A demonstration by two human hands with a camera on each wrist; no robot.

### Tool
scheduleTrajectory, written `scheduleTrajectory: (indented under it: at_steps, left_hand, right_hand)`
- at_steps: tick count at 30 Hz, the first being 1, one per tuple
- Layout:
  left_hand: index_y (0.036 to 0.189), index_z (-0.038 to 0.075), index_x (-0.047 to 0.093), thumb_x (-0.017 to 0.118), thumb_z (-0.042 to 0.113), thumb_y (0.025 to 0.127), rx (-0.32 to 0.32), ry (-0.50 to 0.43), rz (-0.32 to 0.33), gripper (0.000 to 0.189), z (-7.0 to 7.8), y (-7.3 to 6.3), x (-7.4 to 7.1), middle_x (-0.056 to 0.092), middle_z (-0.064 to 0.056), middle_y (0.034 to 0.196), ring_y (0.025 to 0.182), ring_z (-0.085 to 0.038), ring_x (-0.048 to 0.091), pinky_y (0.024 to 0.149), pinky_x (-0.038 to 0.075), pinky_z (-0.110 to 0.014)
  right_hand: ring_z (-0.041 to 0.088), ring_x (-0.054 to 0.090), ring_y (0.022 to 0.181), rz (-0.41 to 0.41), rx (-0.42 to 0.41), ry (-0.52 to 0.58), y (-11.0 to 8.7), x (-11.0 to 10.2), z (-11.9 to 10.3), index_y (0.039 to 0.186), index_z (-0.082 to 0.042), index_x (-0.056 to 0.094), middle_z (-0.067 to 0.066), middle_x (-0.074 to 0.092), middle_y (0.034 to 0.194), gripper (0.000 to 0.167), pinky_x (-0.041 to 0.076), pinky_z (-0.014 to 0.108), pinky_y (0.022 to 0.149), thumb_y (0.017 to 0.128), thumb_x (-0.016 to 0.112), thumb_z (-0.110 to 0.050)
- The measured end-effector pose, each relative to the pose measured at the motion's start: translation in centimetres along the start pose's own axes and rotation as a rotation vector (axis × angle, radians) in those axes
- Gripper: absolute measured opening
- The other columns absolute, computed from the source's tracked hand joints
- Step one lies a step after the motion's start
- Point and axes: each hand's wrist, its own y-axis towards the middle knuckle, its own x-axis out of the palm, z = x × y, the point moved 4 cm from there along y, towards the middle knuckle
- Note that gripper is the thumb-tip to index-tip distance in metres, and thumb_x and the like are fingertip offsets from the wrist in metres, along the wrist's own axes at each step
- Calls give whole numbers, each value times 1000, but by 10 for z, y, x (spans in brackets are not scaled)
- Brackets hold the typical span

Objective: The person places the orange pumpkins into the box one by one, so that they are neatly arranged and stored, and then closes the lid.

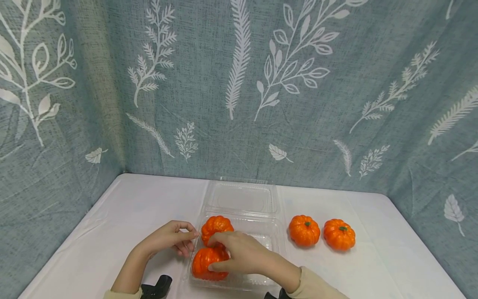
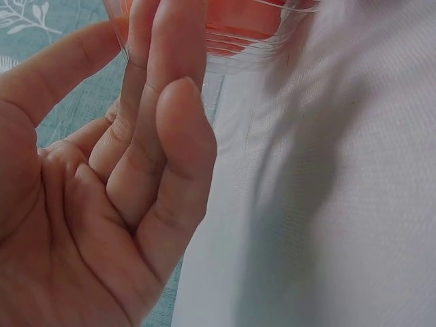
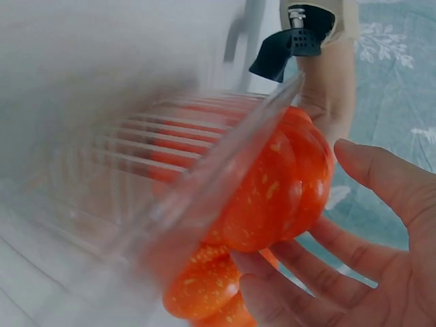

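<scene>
A hinged clear plastic container (image 1: 274,236) lies with its lid (image 1: 240,198) folded back. Inside its left half are two small orange pumpkins, a rear one (image 1: 215,224) and a front one (image 1: 203,263). My right hand (image 1: 244,251) holds the front pumpkin (image 3: 272,197), thumb on one side and fingers on the other, partly hiding both pumpkins. At the container's left rim, my left hand (image 1: 171,236) pinches the edge between thumb and fingertips. In the left wrist view the container's ribbed wall (image 2: 252,44) shows beyond my fingers (image 2: 180,48).
Two more orange pumpkins with green stems stand right of the container, one nearer (image 1: 304,231) and one farther right (image 1: 339,235). A white cloth (image 1: 377,265) covers the table. Blue-green curtains (image 1: 209,137) with white leaf patterns enclose the back and sides.
</scene>
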Motion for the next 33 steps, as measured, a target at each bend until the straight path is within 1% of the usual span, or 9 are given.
scheduleTrajectory:
  at_steps: [5,7,12,14,16,18,21,26,33]
  left_hand:
    - [93,-4,60,58,28,91,1,-3,0,32,0,0,0,66,-6,65,55,-13,63,54,51,-27]
    - [94,-4,60,58,28,91,1,-6,-2,32,0,0,0,66,-5,65,55,-13,64,54,51,-27]
    - [94,-5,59,58,27,91,2,-8,-4,32,0,0,0,66,-5,66,55,-13,64,53,50,-27]
    - [94,-5,59,58,27,91,2,-6,-2,32,0,0,0,66,-5,66,55,-13,64,53,51,-28]
    - [94,-5,60,58,27,91,0,-6,0,32,0,0,1,66,-5,66,55,-13,64,53,51,-28]
    - [94,-5,60,57,26,91,3,-4,-1,31,0,0,1,66,-5,66,55,-13,64,53,51,-28]
    - [95,-5,60,57,26,91,9,-3,0,31,1,1,1,66,-6,66,54,-13,63,53,51,-28]
    - [95,-5,60,57,26,91,2,-2,2,31,1,1,1,66,-5,66,54,-13,64,53,51,-28]
    - [94,-5,59,58,27,91,4,-10,1,32,0,0,0,66,-5,66,55,-13,63,54,51,-29]
  right_hand:
    - [3,56,78,-7,19,60,-2,-7,0,110,-17,61,-11,65,100,38,43,17,65,79,70,-37]
    - [4,57,79,-9,35,84,-3,-10,1,112,-17,60,-9,65,102,39,43,17,64,80,68,-38]
    - [5,61,81,16,63,127,-6,-19,3,113,-16,59,-4,67,99,39,45,18,63,82,67,-38]
    - [5,61,79,19,72,135,-8,-24,5,108,-14,60,-2,67,96,36,45,18,63,82,67,-38]
    - [3,59,75,1,82,149,-10,-29,6,102,-13,61,-2,67,92,33,45,17,62,82,67,-38]
    - [2,56,71,-27,86,153,-13,-33,8,95,-13,60,-5,65,86,29,45,17,61,82,67,-39]
    - [-1,54,68,-84,80,151,-19,-41,9,89,-15,59,-9,61,81,25,44,18,60,82,66,-39]
    - [-1,53,65,-138,87,127,-28,-50,10,91,-17,59,-11,60,78,28,44,19,59,82,64,-43]
    - [0,52,63,-143,108,122,-36,-53,14,95,-18,58,-12,60,79,31,43,20,58,82,63,-46]
